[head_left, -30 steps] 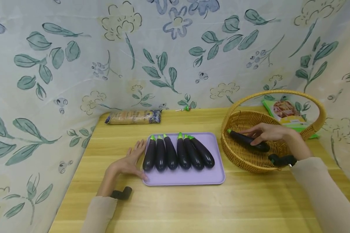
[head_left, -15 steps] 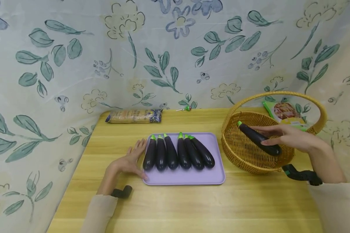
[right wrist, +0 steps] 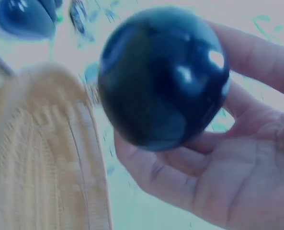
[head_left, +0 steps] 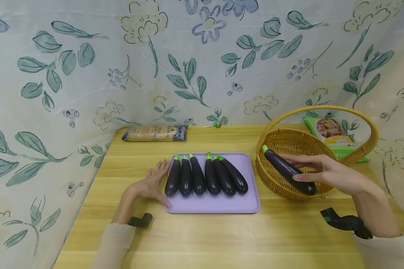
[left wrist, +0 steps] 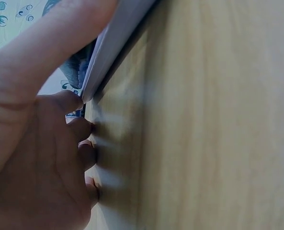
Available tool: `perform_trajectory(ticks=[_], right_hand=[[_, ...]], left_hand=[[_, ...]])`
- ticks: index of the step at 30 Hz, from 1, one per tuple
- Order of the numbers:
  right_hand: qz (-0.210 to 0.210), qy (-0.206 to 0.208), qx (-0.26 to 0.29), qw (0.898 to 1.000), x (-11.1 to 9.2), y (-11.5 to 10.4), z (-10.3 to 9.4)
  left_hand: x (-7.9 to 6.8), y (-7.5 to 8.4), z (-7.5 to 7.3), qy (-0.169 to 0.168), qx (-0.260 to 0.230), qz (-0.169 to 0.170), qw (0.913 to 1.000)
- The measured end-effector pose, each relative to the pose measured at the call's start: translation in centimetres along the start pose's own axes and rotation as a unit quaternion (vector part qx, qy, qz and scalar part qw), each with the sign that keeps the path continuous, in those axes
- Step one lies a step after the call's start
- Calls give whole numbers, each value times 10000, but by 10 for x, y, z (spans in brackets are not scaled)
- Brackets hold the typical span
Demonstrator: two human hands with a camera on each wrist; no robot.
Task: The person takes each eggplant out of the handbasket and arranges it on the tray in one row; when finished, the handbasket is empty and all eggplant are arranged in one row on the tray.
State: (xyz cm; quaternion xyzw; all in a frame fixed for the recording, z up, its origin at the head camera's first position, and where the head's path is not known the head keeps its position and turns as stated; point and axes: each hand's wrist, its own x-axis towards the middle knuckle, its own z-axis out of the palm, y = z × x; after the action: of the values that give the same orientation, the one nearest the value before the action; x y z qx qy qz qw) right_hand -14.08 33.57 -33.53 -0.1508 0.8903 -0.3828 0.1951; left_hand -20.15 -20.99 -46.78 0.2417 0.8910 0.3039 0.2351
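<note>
My right hand (head_left: 338, 177) grips an eggplant (head_left: 282, 166) between thumb and fingers, over the wicker basket (head_left: 272, 186). Its green stem points to the back left. The right wrist view shows the round dark end of this eggplant (right wrist: 163, 79) close up, fingers wrapped about it. Several more eggplants (head_left: 186, 179) lie side by side on the lilac tray (head_left: 212, 206), stems toward the back. At the tray's left edge rests my left hand (head_left: 149, 186), fingers spread, thumb at the near left corner. In the left wrist view its fingertips (left wrist: 86, 155) touch the tabletop beside the tray.
The basket's tall arched handle (head_left: 320, 107) rises over its right part. Behind it lies a green food packet (head_left: 330, 129). A pack of dry noodles (head_left: 155, 133) and a small green-topped item (head_left: 216, 124) lie along the back edge, before a floral curtain (head_left: 202, 67).
My right hand has lifted the eggplant from the basket's bottom, shifting right and then back left and nearer. The left hand and the tray stay in place.
</note>
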Motion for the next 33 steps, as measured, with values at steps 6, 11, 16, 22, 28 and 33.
perform_trajectory(ticks=[6, 11, 16, 22, 28, 33], right_hand=[[-281, 188, -19, 9994, 21, -35, 37], [-3, 683, -243, 9974, 45, -53, 72], [163, 1104, -712, 9912, 70, -57, 103], [283, 1437, -1184, 9821, 88, -51, 128], [532, 1543, -1382, 9769, 95, -49, 143], [656, 1466, -1178, 9800, 96, -46, 148]], left_hand=[[1, -1, 0, -5, 16, 42, 10000], [1, -1, 0, -21, -7, 46, 10000], [1, -1, 0, -32, 0, 45, 10000], [2, -2, 0, -26, -10, 83, 10000], [3, -3, 1, -58, 10, 36, 10000], [0, -4, -2, -86, 33, 10, 10000]])
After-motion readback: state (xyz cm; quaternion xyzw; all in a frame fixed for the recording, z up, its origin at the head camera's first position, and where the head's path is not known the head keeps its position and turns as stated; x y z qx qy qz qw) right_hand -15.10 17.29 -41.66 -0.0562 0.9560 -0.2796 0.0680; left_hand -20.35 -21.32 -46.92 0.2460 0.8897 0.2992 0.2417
